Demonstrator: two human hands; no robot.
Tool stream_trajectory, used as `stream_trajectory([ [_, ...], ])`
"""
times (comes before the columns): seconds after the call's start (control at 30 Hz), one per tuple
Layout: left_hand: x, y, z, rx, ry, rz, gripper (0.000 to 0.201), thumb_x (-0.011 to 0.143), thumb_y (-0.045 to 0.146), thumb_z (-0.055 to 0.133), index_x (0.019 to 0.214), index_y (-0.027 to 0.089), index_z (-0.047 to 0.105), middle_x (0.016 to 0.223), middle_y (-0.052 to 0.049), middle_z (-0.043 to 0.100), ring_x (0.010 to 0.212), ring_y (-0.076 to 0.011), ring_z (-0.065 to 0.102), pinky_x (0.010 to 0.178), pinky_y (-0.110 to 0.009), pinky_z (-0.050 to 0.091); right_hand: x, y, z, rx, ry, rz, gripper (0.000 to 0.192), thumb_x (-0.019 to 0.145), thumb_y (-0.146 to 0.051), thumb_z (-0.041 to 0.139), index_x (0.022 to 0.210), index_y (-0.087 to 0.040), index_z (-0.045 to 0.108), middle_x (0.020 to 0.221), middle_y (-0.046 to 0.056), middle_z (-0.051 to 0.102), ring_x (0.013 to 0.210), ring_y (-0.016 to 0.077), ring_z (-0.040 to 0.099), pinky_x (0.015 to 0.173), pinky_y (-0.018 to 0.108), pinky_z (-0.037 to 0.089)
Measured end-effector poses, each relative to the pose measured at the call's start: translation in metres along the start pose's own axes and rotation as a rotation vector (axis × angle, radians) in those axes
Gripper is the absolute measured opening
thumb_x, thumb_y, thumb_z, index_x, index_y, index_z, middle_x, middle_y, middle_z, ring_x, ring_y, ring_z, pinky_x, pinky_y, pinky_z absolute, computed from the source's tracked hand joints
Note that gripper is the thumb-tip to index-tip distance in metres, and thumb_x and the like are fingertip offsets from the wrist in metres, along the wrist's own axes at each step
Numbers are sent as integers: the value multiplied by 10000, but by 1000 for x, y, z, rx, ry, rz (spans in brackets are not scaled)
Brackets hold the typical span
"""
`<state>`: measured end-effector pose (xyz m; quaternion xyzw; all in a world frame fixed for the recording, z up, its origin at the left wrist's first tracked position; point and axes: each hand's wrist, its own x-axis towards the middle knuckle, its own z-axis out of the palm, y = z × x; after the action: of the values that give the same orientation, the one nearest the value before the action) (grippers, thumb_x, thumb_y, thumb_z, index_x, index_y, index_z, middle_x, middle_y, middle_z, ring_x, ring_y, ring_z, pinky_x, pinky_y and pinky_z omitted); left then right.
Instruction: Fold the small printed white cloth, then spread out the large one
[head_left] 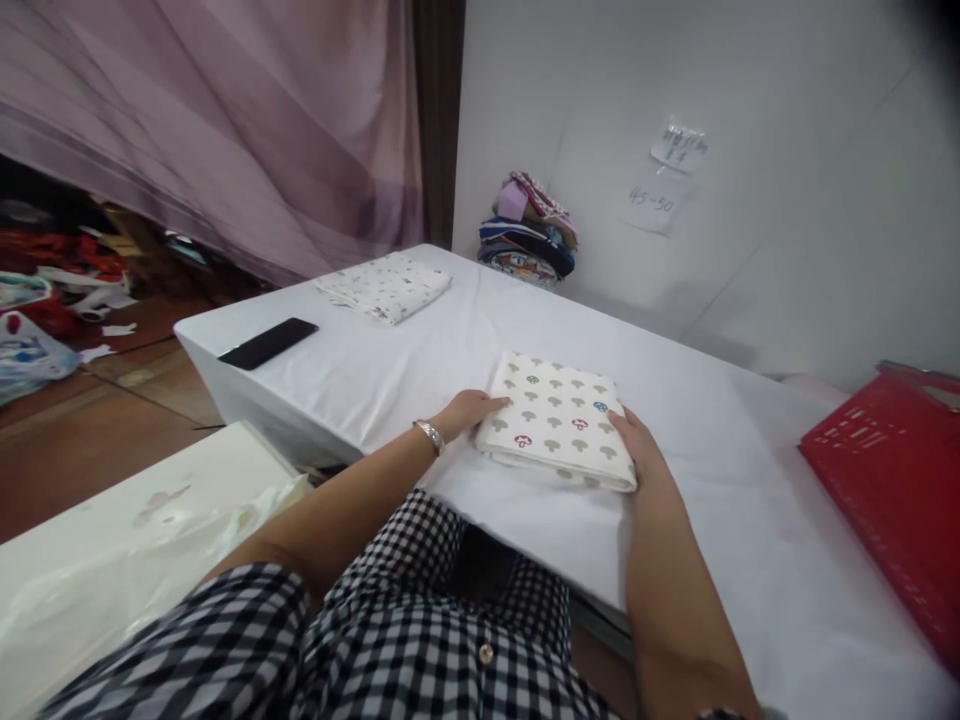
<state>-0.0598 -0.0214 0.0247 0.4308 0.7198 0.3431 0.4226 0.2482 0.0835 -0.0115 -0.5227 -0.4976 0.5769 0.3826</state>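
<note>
Hands flat on a folded cream cloth printed with small mushroom shapes (556,420), which lies on the white-covered desk (420,350) just in front of me. My left hand (471,411) rests against the cloth's left edge, fingers laid loosely open, a metal bracelet (430,436) at the wrist. My right hand (637,447) presses the near right corner, its grip slack and closed on nothing; its fingertips are hard to make out against the cloth.

Further back on the desk sit a second folded white cloth with a faint speckled print (385,286) and a black slab-shaped phone (268,343), both well apart from my hands. A stack of folded multicoloured fabrics (528,232) stands at the far edge by the white wall (787,180), where two small paper notes (667,175) carry writing too blurred to read in full. A red plastic crate (892,480) is cut off at the frame's right edge. At lower left, a pale glossy sheet (127,540) is partly hidden behind my checked black-and-white shirt (360,630).
</note>
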Motion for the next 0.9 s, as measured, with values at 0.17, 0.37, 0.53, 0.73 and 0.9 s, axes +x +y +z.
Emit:
stream_trajectory([
  [0.17,-2,-1,5,206,52,40,335,725,422,625,553,188,458,509,22,455,520,-120,421,516,-266,293,3,2,-3,-19,78,11,580,703,-307,713,1253,-227,548,1025,66,714,812,229,690,649,318,583],
  [0.37,-4,-3,4,202,46,23,383,745,477,605,533,187,473,506,8,483,524,-128,442,522,-274,308,1,-1,0,-3,65,24,533,737,-297,687,1247,-228,547,1030,64,711,814,218,688,642,310,582],
  [0.53,-13,-5,3,303,51,77,405,769,513,573,538,195,477,518,-12,509,562,-152,492,559,-284,332,-6,-8,3,-88,82,12,549,752,-338,683,1269,-221,540,1092,82,691,856,222,682,660,299,579],
  [0.73,-14,-5,2,268,119,11,350,716,525,625,805,198,538,674,-18,620,612,-169,556,565,-276,380,-11,-14,4,-227,171,20,607,732,-394,692,1294,-229,530,1189,80,649,924,222,666,707,285,566],
  [0.9,-14,-5,3,125,113,-43,374,696,497,661,860,179,553,763,-33,640,631,-156,560,554,-257,398,-8,-10,0,-276,115,-18,631,752,-461,650,1318,-218,512,1162,94,660,925,237,667,718,304,563],
])
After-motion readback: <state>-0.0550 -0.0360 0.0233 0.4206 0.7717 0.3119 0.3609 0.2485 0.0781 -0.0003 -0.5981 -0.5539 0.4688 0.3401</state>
